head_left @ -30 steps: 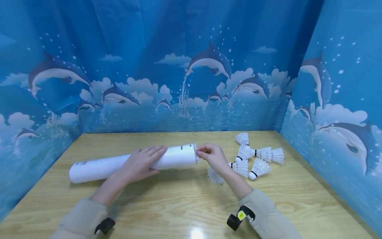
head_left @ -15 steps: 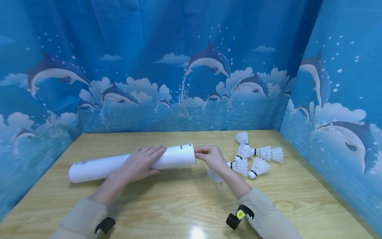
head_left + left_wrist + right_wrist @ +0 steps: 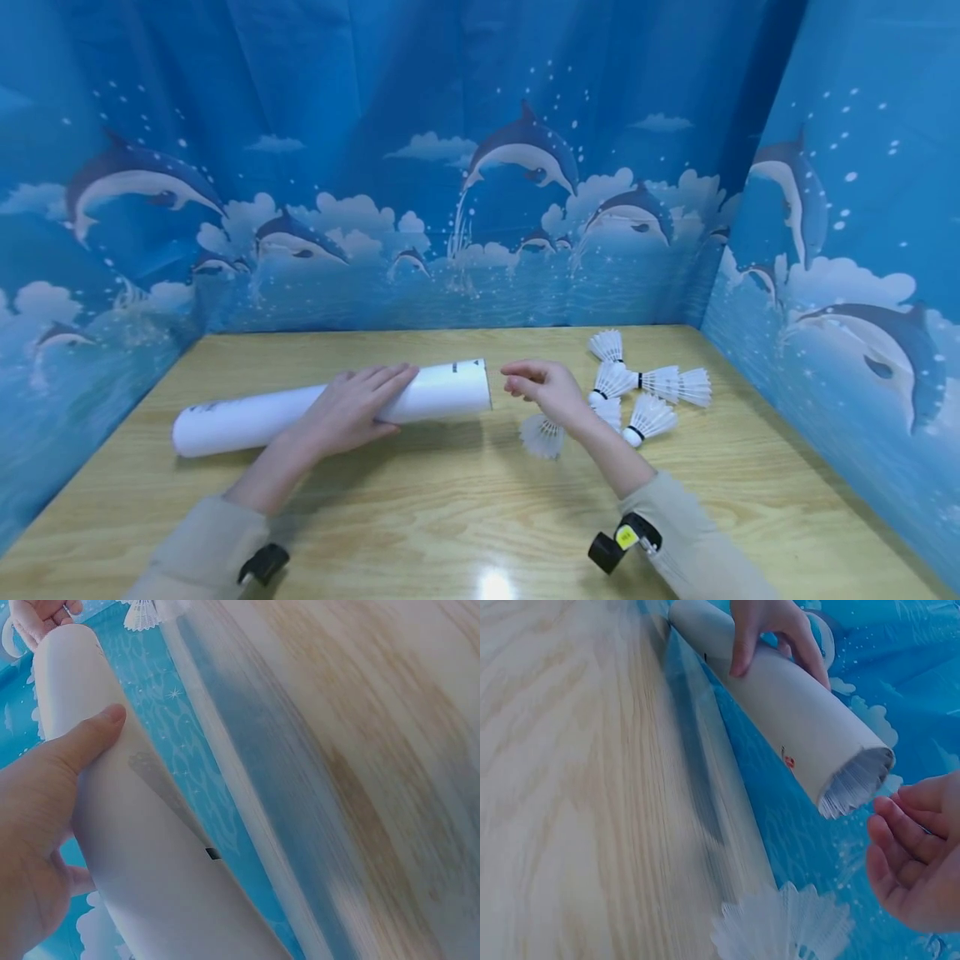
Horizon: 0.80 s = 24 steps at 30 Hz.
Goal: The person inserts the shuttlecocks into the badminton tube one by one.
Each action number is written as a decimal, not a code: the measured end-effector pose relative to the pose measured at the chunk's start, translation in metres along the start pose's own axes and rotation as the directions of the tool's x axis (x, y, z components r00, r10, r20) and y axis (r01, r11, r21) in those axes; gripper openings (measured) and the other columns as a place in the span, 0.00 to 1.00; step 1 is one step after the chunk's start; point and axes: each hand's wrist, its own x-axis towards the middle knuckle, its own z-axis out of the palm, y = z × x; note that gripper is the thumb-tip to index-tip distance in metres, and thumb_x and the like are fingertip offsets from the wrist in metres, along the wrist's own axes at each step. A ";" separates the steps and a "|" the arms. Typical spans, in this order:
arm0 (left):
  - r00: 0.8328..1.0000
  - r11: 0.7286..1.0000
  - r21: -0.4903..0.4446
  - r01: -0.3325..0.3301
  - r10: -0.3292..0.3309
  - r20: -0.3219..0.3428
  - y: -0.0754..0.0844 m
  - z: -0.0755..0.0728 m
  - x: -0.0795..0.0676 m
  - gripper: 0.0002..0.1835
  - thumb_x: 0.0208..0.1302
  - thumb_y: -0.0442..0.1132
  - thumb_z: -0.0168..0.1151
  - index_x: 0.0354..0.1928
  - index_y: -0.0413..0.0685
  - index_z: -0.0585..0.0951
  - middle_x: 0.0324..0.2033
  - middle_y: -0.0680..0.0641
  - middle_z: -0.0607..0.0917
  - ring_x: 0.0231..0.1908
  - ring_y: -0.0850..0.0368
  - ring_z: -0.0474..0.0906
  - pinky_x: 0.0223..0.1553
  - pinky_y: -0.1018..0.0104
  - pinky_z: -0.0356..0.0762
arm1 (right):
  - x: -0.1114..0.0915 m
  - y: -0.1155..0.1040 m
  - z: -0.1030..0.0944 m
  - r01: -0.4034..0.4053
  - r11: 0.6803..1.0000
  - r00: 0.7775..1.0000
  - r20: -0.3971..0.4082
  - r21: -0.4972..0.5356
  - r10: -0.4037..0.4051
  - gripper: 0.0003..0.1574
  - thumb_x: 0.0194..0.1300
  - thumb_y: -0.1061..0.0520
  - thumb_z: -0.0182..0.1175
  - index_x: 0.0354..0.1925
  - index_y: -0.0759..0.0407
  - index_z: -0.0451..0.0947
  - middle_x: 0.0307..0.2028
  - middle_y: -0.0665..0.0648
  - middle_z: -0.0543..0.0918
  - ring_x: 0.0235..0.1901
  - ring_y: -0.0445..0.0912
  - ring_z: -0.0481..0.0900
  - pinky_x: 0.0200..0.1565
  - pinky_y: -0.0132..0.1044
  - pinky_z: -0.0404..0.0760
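Observation:
A long white shuttlecock tube [image 3: 446, 392] lies slantwise, its right end raised a little above the table. My left hand [image 3: 352, 417] grips it around the middle, thumb on the near side in the left wrist view. White feather edges [image 3: 855, 786] of a shuttlecock show just inside the tube's mouth in the right wrist view. Just off that mouth is my right hand [image 3: 551, 390], with loosely bent fingers and nothing seen in them. A shuttlecock [image 3: 542, 436] lies below the right hand, its feather skirt facing me. Another one [image 3: 609, 411] is partly hidden behind the right wrist.
More shuttlecocks [image 3: 651, 418] lie loosely grouped on the right of the wooden table [image 3: 420, 517], some nested together. A blue dolphin-print curtain [image 3: 360, 250] bounds the table at the back and sides.
The feather skirt that stuck out of the tube's mouth has gone inside, pushed by my right hand. That hand has then drawn back to the right. My left hand stays on the tube.

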 end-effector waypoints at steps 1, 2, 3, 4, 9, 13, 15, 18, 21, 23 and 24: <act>1.000 1.000 0.002 -0.001 0.001 0.000 0.000 0.000 0.000 0.47 0.43 0.51 0.75 0.66 0.47 0.64 0.59 0.43 0.73 0.54 0.44 0.72 0.44 0.42 0.75 | -0.001 0.002 -0.004 -0.004 1.000 1.000 0.008 -0.007 0.004 0.18 0.67 0.59 0.53 0.53 0.65 0.76 0.40 0.58 0.83 0.40 0.47 0.79 0.46 0.47 0.78; 1.000 1.000 0.003 -0.001 0.001 0.001 -0.001 0.000 0.000 0.47 0.43 0.51 0.75 0.67 0.47 0.64 0.59 0.43 0.73 0.54 0.45 0.72 0.44 0.42 0.75 | -0.002 0.003 -0.008 -0.006 1.000 1.000 0.014 -0.017 0.006 0.18 0.67 0.58 0.53 0.53 0.64 0.76 0.41 0.58 0.83 0.41 0.47 0.79 0.46 0.48 0.78; 1.000 1.000 0.003 -0.002 0.002 0.001 -0.001 0.001 0.000 0.47 0.43 0.51 0.75 0.67 0.47 0.64 0.59 0.43 0.73 0.54 0.45 0.72 0.44 0.42 0.75 | -0.004 0.004 -0.013 -0.011 1.000 1.000 0.020 -0.023 0.012 0.19 0.68 0.58 0.53 0.54 0.64 0.75 0.41 0.59 0.83 0.41 0.48 0.79 0.46 0.50 0.77; 1.000 1.000 0.004 -0.001 0.001 0.003 -0.001 0.001 0.000 0.47 0.43 0.51 0.75 0.67 0.47 0.64 0.59 0.43 0.73 0.54 0.45 0.72 0.45 0.42 0.75 | -0.006 0.005 -0.017 -0.014 1.000 1.000 0.022 -0.025 0.015 0.19 0.68 0.58 0.53 0.54 0.65 0.75 0.41 0.59 0.83 0.41 0.48 0.79 0.46 0.50 0.77; 1.000 1.000 0.005 0.002 -0.002 0.008 -0.002 0.001 -0.001 0.47 0.43 0.51 0.74 0.67 0.47 0.64 0.60 0.43 0.72 0.55 0.45 0.71 0.46 0.41 0.74 | -0.015 0.012 -0.041 0.015 0.999 1.000 0.020 -0.045 -0.014 0.21 0.67 0.58 0.54 0.53 0.70 0.74 0.41 0.64 0.82 0.41 0.50 0.79 0.44 0.45 0.79; 1.000 1.000 0.004 -0.003 0.003 0.004 -0.003 0.000 -0.002 0.47 0.43 0.51 0.74 0.67 0.46 0.64 0.60 0.43 0.72 0.55 0.45 0.71 0.46 0.42 0.75 | -0.024 0.020 -0.061 0.001 0.997 1.000 -0.018 -0.079 -0.002 0.22 0.66 0.57 0.56 0.53 0.70 0.74 0.43 0.64 0.82 0.42 0.51 0.79 0.42 0.44 0.79; 1.000 1.000 0.003 -0.005 0.005 0.000 -0.004 0.000 -0.003 0.47 0.43 0.51 0.75 0.66 0.46 0.64 0.60 0.43 0.72 0.55 0.45 0.71 0.45 0.42 0.75 | -0.028 0.023 -0.071 -0.023 0.995 0.999 -0.042 -0.093 0.020 0.23 0.66 0.56 0.56 0.54 0.69 0.74 0.46 0.65 0.81 0.43 0.51 0.79 0.43 0.45 0.79; 1.000 1.000 0.000 -0.005 0.005 0.000 -0.005 0.000 -0.003 0.47 0.43 0.51 0.74 0.66 0.46 0.64 0.60 0.42 0.72 0.55 0.44 0.71 0.45 0.41 0.75 | -0.035 0.027 -0.086 -0.048 0.991 0.996 -0.079 -0.125 0.038 0.24 0.66 0.55 0.56 0.54 0.69 0.73 0.48 0.65 0.79 0.43 0.48 0.78 0.43 0.44 0.79; 1.000 1.000 -0.004 -0.002 0.002 0.003 -0.005 0.000 -0.003 0.47 0.44 0.51 0.74 0.66 0.46 0.64 0.60 0.42 0.72 0.55 0.44 0.71 0.46 0.41 0.74 | -0.041 0.032 -0.100 -0.058 0.986 0.993 -0.108 -0.154 0.041 0.25 0.66 0.54 0.56 0.55 0.71 0.72 0.50 0.68 0.78 0.42 0.45 0.77 0.43 0.43 0.80; 1.000 1.000 -0.006 -0.001 0.001 0.005 -0.006 0.000 -0.003 0.47 0.44 0.51 0.74 0.67 0.46 0.64 0.60 0.42 0.72 0.55 0.44 0.71 0.46 0.41 0.74 | -0.045 0.035 -0.108 -0.062 0.983 0.991 -0.124 -0.171 0.041 0.25 0.66 0.54 0.55 0.55 0.71 0.72 0.51 0.69 0.77 0.42 0.44 0.77 0.42 0.43 0.80; 1.000 1.000 -0.006 -0.001 0.001 0.005 -0.006 0.000 -0.004 0.47 0.44 0.51 0.74 0.66 0.46 0.64 0.60 0.42 0.72 0.55 0.44 0.71 0.46 0.41 0.74 | -0.047 0.036 -0.112 -0.064 0.982 0.990 -0.132 -0.179 0.041 0.25 0.66 0.54 0.56 0.54 0.72 0.72 0.51 0.70 0.77 0.41 0.43 0.77 0.41 0.43 0.80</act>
